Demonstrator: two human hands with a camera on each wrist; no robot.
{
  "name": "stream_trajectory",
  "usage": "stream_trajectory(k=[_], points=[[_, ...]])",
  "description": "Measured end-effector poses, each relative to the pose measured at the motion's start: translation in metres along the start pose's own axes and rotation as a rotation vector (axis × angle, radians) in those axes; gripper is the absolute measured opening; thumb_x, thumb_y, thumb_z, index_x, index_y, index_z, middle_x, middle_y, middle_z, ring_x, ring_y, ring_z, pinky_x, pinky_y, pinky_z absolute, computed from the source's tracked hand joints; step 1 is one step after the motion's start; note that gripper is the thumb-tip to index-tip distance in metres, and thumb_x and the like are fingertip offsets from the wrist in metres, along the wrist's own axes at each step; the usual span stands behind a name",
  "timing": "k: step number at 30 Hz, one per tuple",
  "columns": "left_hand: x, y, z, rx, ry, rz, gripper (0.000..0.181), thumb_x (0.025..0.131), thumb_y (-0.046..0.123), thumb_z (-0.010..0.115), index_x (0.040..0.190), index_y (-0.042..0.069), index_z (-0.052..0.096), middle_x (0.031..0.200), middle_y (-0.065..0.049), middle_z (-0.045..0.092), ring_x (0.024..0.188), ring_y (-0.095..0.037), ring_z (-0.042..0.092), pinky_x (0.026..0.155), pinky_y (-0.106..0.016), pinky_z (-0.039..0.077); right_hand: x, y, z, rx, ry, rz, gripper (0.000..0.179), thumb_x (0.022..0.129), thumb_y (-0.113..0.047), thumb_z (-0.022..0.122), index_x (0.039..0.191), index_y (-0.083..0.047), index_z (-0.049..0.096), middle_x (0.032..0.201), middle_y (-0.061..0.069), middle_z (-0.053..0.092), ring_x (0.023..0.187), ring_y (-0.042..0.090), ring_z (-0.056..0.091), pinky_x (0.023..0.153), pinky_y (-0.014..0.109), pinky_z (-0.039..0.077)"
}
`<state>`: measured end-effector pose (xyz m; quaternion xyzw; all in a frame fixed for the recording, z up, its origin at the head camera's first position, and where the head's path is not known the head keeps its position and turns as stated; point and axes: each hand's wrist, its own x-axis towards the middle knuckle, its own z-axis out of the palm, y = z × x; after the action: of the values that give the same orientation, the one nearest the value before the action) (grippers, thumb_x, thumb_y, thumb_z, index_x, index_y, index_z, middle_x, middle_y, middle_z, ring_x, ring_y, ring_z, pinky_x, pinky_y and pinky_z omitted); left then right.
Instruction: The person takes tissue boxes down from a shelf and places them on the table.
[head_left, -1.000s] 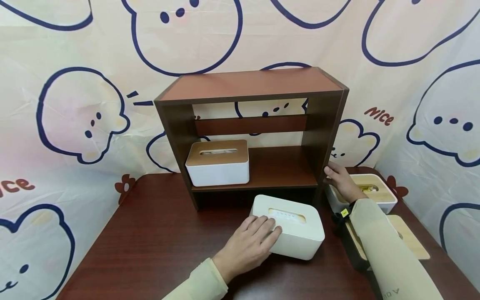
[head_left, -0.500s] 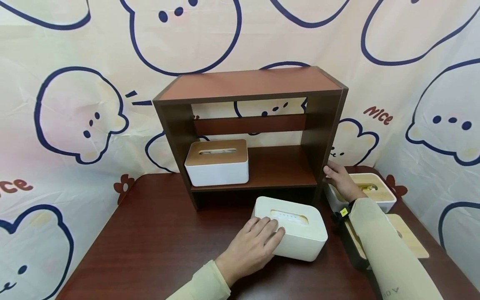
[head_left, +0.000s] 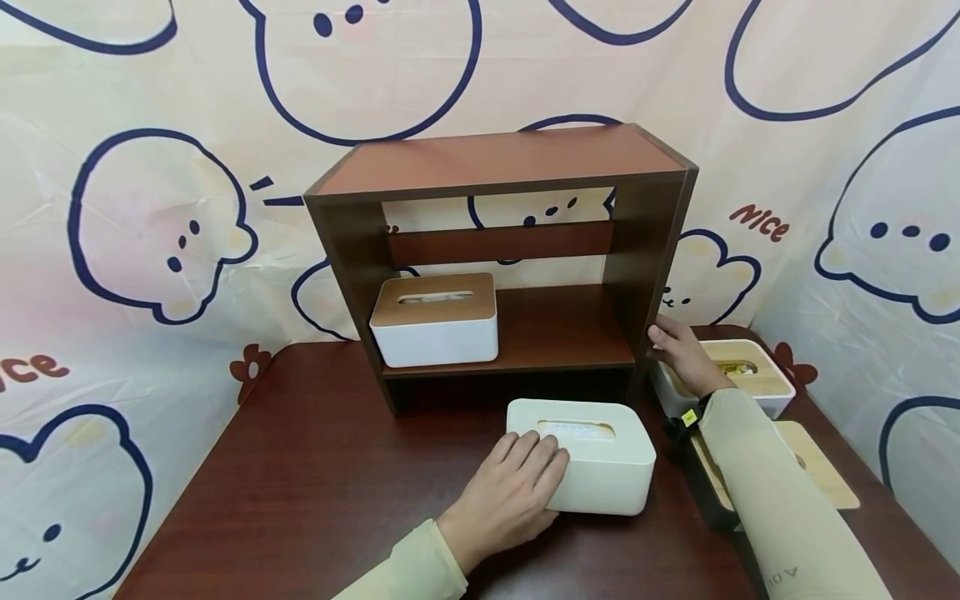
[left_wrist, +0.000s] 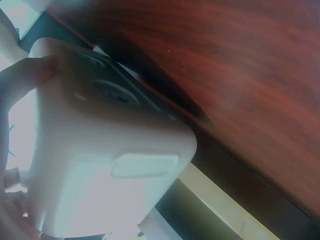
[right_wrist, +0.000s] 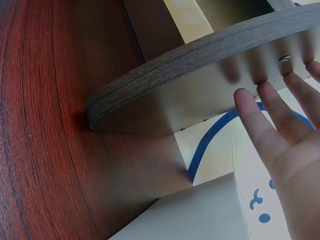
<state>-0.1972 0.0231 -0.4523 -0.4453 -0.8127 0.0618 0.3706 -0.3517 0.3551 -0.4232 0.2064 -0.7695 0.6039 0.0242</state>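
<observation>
In the head view, my left hand (head_left: 510,496) grips the left end of an all-white tissue box (head_left: 603,483), its fingers over the top edge. The box stands in front of the shelf, its slot facing up. The left wrist view shows the underside of the white tissue box (left_wrist: 125,115) and a digit pressed on one edge. At the right, my right hand (head_left: 686,362) is against the outer side panel of the brown wooden shelf (head_left: 517,167). Its fingers (right_wrist: 255,112) are extended, fingertips right at the panel in the right wrist view.
A white tissue box with a brown lid (head_left: 435,342) sits at the left inside the shelf. Beyond my right forearm are a white box with a pale wooden lid (head_left: 757,375) and a dark box with a wooden lid (head_left: 817,467). All stand on a reddish-brown table (head_left: 300,500).
The all-white tissue box has turned in my left hand, so its front long side lies squarer to the shelf. My right hand stays at the side panel.
</observation>
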Motion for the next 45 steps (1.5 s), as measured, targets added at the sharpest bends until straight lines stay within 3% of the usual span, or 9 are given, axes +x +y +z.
stream_trajectory(k=[8,18,20,23,27,30,33,39,45], points=[[0.0,0.004,0.002,0.003,-0.002,-0.004,0.074,0.063,0.057,0.076,0.115,0.007,0.055,0.113,-0.007,0.055,0.1,-0.027,0.053,0.083,-0.037,0.044,-0.001,-0.002,0.001,-0.015,-0.005,0.014,0.054,0.107,-0.029,0.037,0.15,0.003,0.031,0.141,0.016,0.045,0.112,0.01,0.053,0.09,0.024,0.045],[0.002,0.014,-0.002,0.041,-0.029,-0.019,0.076,0.063,0.055,0.078,0.12,0.01,0.054,0.116,-0.009,0.054,0.102,-0.027,0.052,0.081,-0.037,0.044,0.001,-0.002,-0.001,-0.006,-0.004,0.019,0.055,0.107,-0.031,0.037,0.149,0.004,0.03,0.14,0.017,0.045,0.112,0.011,0.053,0.091,0.025,0.045],[0.002,0.016,-0.001,0.048,-0.013,-0.018,0.064,0.071,0.045,0.073,0.12,0.009,0.055,0.115,-0.01,0.054,0.101,-0.028,0.053,0.081,-0.037,0.044,0.0,-0.003,-0.001,-0.001,-0.006,0.019,0.056,0.107,-0.032,0.038,0.149,0.005,0.03,0.139,0.017,0.046,0.112,0.01,0.053,0.091,0.025,0.046],[0.002,0.019,0.0,0.04,0.013,-0.017,0.04,0.084,0.026,0.056,0.119,0.007,0.055,0.113,-0.013,0.055,0.1,-0.03,0.054,0.081,-0.037,0.046,0.0,-0.004,-0.001,-0.008,-0.01,0.023,0.058,0.107,-0.033,0.037,0.15,0.005,0.029,0.142,0.021,0.043,0.112,0.01,0.053,0.091,0.025,0.045],[0.002,0.023,0.0,0.04,0.005,0.002,0.038,0.091,0.01,0.033,0.121,0.006,0.055,0.114,-0.016,0.055,0.102,-0.033,0.055,0.085,-0.039,0.047,0.0,-0.005,-0.002,-0.019,-0.012,0.036,0.058,0.107,-0.034,0.036,0.151,0.002,0.027,0.148,0.026,0.036,0.114,0.008,0.051,0.091,0.024,0.045],[0.001,0.026,-0.002,0.054,-0.014,0.021,0.04,0.092,0.01,0.028,0.122,0.006,0.054,0.115,-0.017,0.054,0.105,-0.035,0.055,0.089,-0.042,0.047,0.001,-0.005,-0.002,-0.013,-0.012,0.035,0.058,0.107,-0.034,0.036,0.152,0.001,0.026,0.149,0.027,0.033,0.114,0.007,0.051,0.091,0.025,0.045],[0.0,0.031,-0.004,0.066,-0.001,0.052,0.037,0.093,0.011,0.031,0.12,0.007,0.056,0.113,-0.017,0.056,0.103,-0.035,0.057,0.087,-0.042,0.049,0.0,-0.005,-0.002,-0.005,-0.014,0.029,0.057,0.107,-0.032,0.036,0.151,0.003,0.026,0.149,0.028,0.033,0.114,0.007,0.052,0.091,0.025,0.045],[0.001,0.038,-0.008,0.083,0.0,0.096,0.03,0.092,0.011,0.039,0.117,0.012,0.057,0.114,-0.014,0.057,0.098,-0.031,0.058,0.08,-0.037,0.049,0.0,-0.004,-0.003,-0.017,-0.01,0.013,0.054,0.108,-0.03,0.036,0.151,0.002,0.028,0.147,0.023,0.038,0.113,0.007,0.052,0.09,0.023,0.045],[0.0,0.039,-0.012,0.068,-0.068,0.088,0.033,0.093,0.013,0.041,0.123,0.012,0.055,0.117,-0.012,0.056,0.1,-0.03,0.057,0.079,-0.035,0.047,0.0,-0.002,-0.001,0.014,-0.012,0.018,0.054,0.107,-0.029,0.036,0.15,0.004,0.029,0.135,0.002,0.051,0.11,0.009,0.054,0.089,0.024,0.046]])
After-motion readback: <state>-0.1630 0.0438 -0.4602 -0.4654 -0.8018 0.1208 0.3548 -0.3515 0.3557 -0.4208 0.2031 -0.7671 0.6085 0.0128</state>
